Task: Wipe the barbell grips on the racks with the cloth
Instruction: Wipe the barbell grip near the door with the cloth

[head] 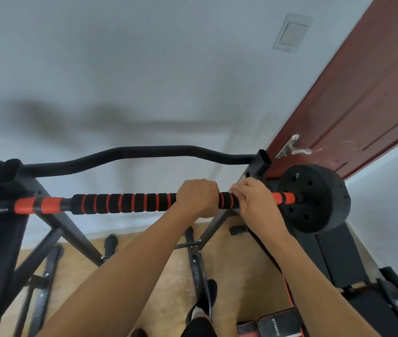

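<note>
Foam grip point(125, 203), ringed in black and orange, sheathes the middle of the barbell point(284, 198), which lies level across the rack point(262, 164) from its left upright to its right one. The left hand point(196, 198) is wrapped round the grip toward the rack's right side, knuckles up, fingers curled over the top and closed tight on the foam. The right hand point(257, 203) sits just beside it, at the grip's right end near the right upright, its fingers point(238, 190) bent over the bar and holding it too; a short band of foam shows between the two hands. Whether a cloth lies under either palm cannot be told. Most of the grip stretches bare to the left of both hands. A black weight plate point(314, 198) caps the bar's right end, outside the rack. A curved black bar point(144, 150) joins the upright tops behind the barbell. A red-brown door point(363, 93) stands at the right, and wooden floor point(163, 276) shows below.
</note>
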Demonstrator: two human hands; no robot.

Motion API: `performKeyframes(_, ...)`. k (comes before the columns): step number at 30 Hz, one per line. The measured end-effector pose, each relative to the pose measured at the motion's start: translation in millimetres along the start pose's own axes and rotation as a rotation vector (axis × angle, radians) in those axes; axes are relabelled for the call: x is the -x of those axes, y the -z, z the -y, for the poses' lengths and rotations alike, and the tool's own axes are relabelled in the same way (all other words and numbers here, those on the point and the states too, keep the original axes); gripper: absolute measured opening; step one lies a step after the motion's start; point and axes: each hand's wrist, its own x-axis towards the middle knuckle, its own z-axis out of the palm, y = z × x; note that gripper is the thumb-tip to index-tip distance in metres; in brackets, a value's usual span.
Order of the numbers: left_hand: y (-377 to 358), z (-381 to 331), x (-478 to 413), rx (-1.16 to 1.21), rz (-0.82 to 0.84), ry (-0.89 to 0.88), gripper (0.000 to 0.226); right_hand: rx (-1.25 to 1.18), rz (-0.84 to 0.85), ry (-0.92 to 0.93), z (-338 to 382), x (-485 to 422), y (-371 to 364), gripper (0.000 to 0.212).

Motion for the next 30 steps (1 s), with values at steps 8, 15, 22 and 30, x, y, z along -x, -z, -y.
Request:
performKeyframes(8,-0.9,4.1,-9.4,0.027,0.053,-0.025,0.028,-0.049,-0.027,0.021,-20.3,45.5,10.0,0.021)
performKeyframes(15,4.9,10.0,-23.4,0.18,0.283,0.01,0.037,0.05,0.002,-0.026,-6.6,-22.8,13.6,0.018)
performKeyframes(22,10.7,19.4,-45.6,0.398,0.595,0.068,0.037,0.026,-0.135,-0.092,1.3,6.8,-3.6,0.013)
performKeyframes(30,10.8,24.0,-32.3,0.324,0.271,-0.165,0.047,-0.129,-0.049,-0.274,-12.3,65.6,-27.3,0.017)
